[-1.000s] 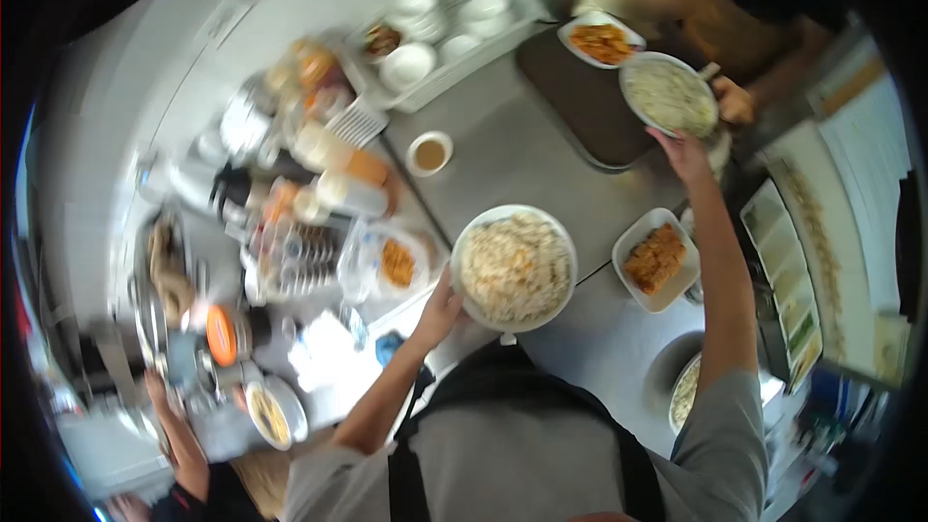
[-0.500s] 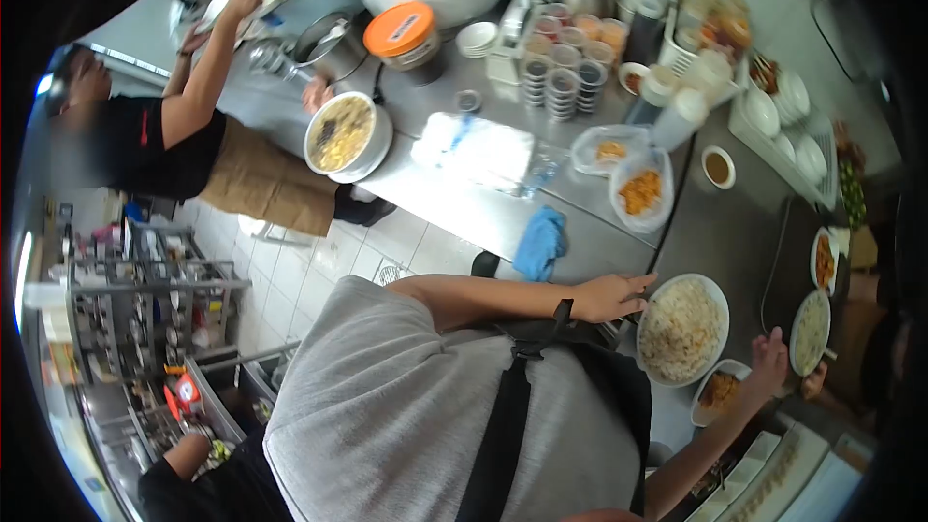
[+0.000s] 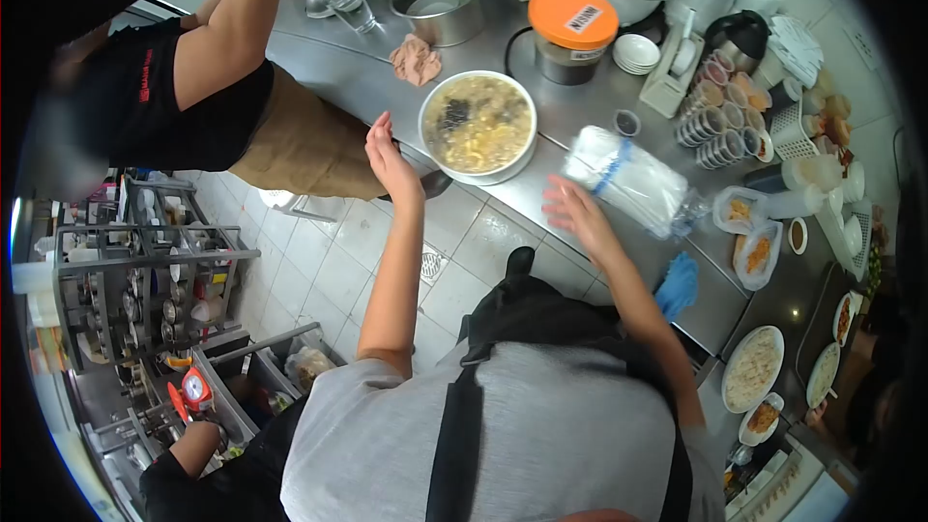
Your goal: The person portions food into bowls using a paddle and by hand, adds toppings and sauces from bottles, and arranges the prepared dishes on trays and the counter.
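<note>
A large white bowl (image 3: pixel 478 126) of yellowish soup with dark bits sits at the front edge of the steel counter. My left hand (image 3: pixel 393 166) is raised to the left of the bowl, fingers stretched, touching nothing. To the bowl's lower right, my right hand (image 3: pixel 578 217) is spread and empty, close to a plastic-wrapped white pack (image 3: pixel 626 177). A crumpled pinkish cloth (image 3: pixel 416 60) lies just behind the bowl.
A metal pot (image 3: pixel 438 5) and an orange-lidded tub (image 3: pixel 572 31) stand behind the bowl. Lidded cups (image 3: pixel 720 121), a blue cloth (image 3: pixel 677 285) and a rice bowl (image 3: pixel 753 368) are rightward. A co-worker (image 3: pixel 217 87) stands at left; another person (image 3: pixel 208 454) is lower left.
The view has swung left toward the soup bowl. My hands have left the area of the rice bowl and the white bowl at right, and now flank the soup bowl, both open.
</note>
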A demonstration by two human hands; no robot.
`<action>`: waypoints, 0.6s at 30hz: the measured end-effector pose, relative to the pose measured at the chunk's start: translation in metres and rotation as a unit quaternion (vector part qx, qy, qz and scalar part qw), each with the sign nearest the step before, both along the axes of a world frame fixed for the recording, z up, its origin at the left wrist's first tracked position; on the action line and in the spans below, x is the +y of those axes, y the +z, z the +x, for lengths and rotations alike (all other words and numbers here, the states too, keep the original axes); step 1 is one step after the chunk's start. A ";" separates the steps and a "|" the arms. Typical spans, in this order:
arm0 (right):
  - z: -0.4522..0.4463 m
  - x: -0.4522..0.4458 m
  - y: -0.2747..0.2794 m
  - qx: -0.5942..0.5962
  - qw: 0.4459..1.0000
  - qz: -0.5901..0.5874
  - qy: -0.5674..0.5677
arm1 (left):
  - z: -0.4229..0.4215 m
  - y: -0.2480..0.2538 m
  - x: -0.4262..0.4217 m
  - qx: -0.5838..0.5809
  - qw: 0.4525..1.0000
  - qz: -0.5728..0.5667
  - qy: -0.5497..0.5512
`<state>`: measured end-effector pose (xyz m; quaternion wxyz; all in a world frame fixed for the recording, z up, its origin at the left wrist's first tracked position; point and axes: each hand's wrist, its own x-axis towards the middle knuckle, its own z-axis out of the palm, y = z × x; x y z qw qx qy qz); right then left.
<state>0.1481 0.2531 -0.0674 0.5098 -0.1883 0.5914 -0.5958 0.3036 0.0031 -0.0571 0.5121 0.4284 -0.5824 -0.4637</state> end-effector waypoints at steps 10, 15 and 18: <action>-0.011 -0.121 -0.012 -0.084 0.979 0.085 -0.162 | -0.013 -0.032 -0.082 0.003 0.855 0.342 -0.391; -0.006 -0.124 -0.020 -0.091 0.973 0.097 -0.190 | -0.013 -0.022 -0.080 0.009 0.852 0.354 -0.385; -0.006 -0.126 -0.023 -0.077 0.970 0.101 -0.207 | -0.015 -0.013 -0.076 0.023 0.851 0.343 -0.398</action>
